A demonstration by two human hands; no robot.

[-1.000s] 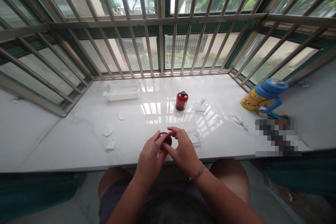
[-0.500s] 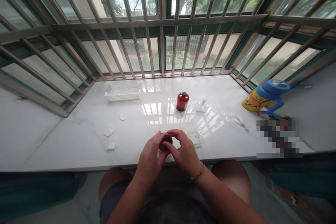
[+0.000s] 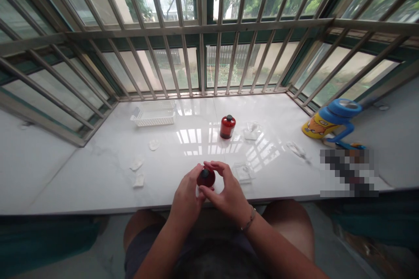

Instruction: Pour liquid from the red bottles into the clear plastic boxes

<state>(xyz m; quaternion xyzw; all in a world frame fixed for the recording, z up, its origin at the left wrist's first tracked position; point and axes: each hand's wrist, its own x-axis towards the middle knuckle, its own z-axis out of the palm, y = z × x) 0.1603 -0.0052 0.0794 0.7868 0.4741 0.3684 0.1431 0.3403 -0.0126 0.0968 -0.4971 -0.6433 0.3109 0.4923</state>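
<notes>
A round dark red bottle with a black cap [image 3: 207, 179] is between my two hands near the front edge of the white counter [image 3: 108, 183]. My left hand [image 3: 186, 195] is curled along the bottle's left side. On the other side, my right hand [image 3: 229, 192] arches over, with its fingers at the far rim and its thumb at the near side. The cap shows between them, while part of the bottle's body is hidden by fingers. Farther back stands a second red bottle [image 3: 228, 127], upright and black-capped.
Two clear plastic pieces [image 3: 243, 172] lie to the right. Several white crumpled pieces [image 3: 154, 144] are on the left, before a white basket [image 3: 156, 120]. A blue and yellow drinking bottle [image 3: 322, 121] stands far right, near a clear wrapper [image 3: 298, 151]. Window bars [image 3: 209, 30] enclose the back.
My right thumb has moved from beside the black cap down to the near side of the bottle. More of the cap and bottle top shows now.
</notes>
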